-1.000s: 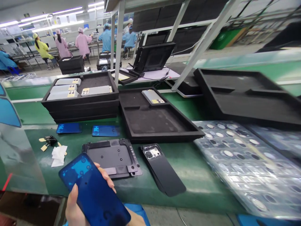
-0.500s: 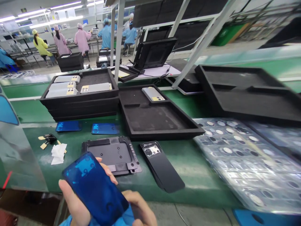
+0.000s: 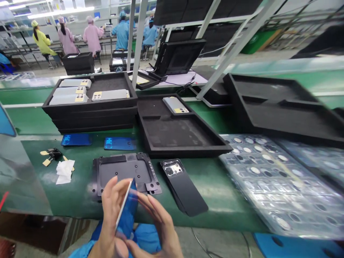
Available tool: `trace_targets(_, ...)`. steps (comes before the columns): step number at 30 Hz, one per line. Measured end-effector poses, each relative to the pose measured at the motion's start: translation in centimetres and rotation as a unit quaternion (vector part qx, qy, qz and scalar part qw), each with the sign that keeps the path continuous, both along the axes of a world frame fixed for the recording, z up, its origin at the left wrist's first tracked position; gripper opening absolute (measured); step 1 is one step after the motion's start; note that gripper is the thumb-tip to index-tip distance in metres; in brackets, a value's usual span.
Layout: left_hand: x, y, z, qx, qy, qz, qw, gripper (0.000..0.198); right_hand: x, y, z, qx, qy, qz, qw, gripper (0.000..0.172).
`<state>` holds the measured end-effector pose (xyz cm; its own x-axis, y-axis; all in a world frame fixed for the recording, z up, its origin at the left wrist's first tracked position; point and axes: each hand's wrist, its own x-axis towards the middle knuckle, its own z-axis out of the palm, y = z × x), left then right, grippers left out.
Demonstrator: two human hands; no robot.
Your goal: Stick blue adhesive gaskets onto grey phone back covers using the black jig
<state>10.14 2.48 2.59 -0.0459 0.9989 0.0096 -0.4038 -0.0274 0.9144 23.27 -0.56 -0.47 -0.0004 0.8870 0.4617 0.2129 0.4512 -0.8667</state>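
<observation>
My left hand (image 3: 111,215) grips a phone back cover with blue film (image 3: 127,209), turned on edge so its thin white rim faces me. My right hand (image 3: 158,225) touches the cover's blue face from the right, fingers curled against it. Both hands hover at the near edge of the green bench. Just beyond them lies a black fixture plate (image 3: 125,173), and to its right a black phone back (image 3: 184,186) with its camera cutout facing up.
Two blue-filmed covers (image 3: 119,143) lie behind the fixture. A stack of black foam trays (image 3: 91,107) holds silver phones; another tray (image 3: 177,129) holds one. Clear blister sheets of small lenses (image 3: 271,179) fill the right. White wipes (image 3: 64,171) lie left. People work at far benches.
The blue cover has been turned from lying flat in my left hand to standing on edge. My right hand has come up from below and now touches its face.
</observation>
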Motion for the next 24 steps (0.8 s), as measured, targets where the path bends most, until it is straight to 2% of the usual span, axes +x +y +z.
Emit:
trace_targets(2,-0.4,0.2,0.3,0.045,0.024,0.061,0.997,0.105,1.7,2.5,1.4,0.074,-0.025,-0.043,0.996,0.083)
trace_targets(4,-1.2,0.3,1.1,0.060,0.058,0.116,0.990,0.092,3.6,6.6,3.0,0.166,-0.052,-0.098,0.980,0.085)
trace_targets(5,-1.9,0.3,1.5,0.061,0.075,0.139,0.986,0.085,4.4,9.1,3.7,0.187,-0.074,-0.118,0.972,0.086)
trace_targets(7,-3.5,0.1,2.0,0.063,0.104,0.172,0.977,0.069,5.3,14.3,4.7,0.155,-0.129,-0.103,0.974,0.086)
trace_targets(8,-4.4,0.0,2.1,0.066,0.118,0.184,0.974,0.060,5.5,16.8,4.8,0.108,-0.183,-0.059,0.975,0.087)
trace_targets(9,-5.3,-0.2,2.1,0.068,0.131,0.193,0.970,0.053,5.4,19.1,4.7,0.040,-0.250,-0.006,0.967,0.089)
trace_targets(12,-7.7,-1.1,1.8,0.041,0.172,0.220,0.959,0.041,4.1,24.0,3.1,-0.038,-0.326,0.096,0.940,0.085)
trace_targets(15,-9.9,-1.9,1.2,-0.020,0.221,0.247,0.943,0.039,2.8,26.1,0.6,-0.082,-0.369,0.153,0.913,0.069)
trace_targets(19,-12.9,-2.7,0.0,-0.055,0.297,0.240,0.922,0.036,2.6,27.1,-1.8,-0.110,-0.400,0.178,0.892,0.037)
trace_targets(22,-13.6,-3.6,-1.8,-0.044,0.332,0.238,0.912,0.029,2.9,27.3,-1.9,-0.097,-0.399,0.166,0.897,0.032)
trace_targets(24,-12.9,-4.8,-4.0,-0.030,0.338,0.268,0.902,0.023,3.2,26.7,-0.9,-0.066,-0.383,0.143,0.910,0.031)
